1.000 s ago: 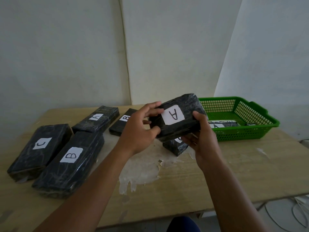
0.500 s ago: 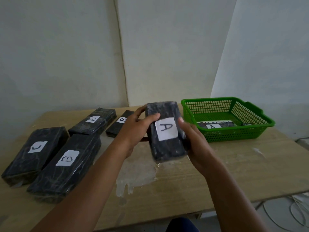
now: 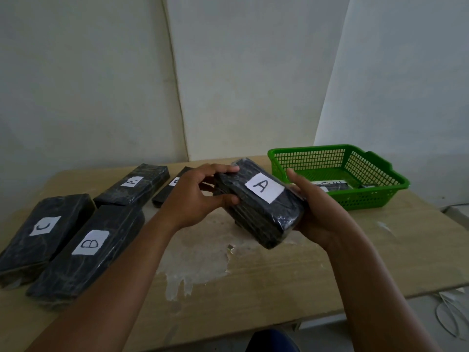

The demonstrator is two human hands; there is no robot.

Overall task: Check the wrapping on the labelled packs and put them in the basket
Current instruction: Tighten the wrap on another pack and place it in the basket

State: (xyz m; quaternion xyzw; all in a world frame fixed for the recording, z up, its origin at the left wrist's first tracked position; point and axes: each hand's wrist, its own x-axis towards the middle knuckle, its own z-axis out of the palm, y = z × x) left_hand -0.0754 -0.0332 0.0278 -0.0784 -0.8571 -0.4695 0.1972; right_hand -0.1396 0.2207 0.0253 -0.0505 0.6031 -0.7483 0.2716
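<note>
Wooden table (image 3: pixel 317 265) filling the lower half of the frame, a pale patch of peeled surface (image 3: pixel 198 257) at its centre, against white walls (image 3: pixel 241 72). Green basket (image 3: pixel 370 199) at centre right on the table's far right part, holding a dark pack with a white label (image 3: pixel 332 185), partly hidden behind the right hand. Pack B (image 3: pixel 88 250) at lower left, lying flat, label up; pack C (image 3: pixel 43 232) just beside it at the far left edge, also flat. Second A pack (image 3: pixel 134 184) at centre left, behind pack B; a further dark pack (image 3: pixel 170 189) to its right, its label half hidden by the left hand. Held pack A (image 3: pixel 258 204) at frame centre, raised above the table and tilted, its label facing up toward the camera, its lower corner pointing down toward the pale patch. Left hand (image 3: pixel 193 196) grips the pack's upper-left end, fingers curled over the top edge, thumb beneath. Right hand (image 3: pixel 314 209) cups the pack's right side, fingers curved behind it, thumb raised along the near edge. White cables (image 3: pixel 454 313) at the lower right corner, below the table edge.
</note>
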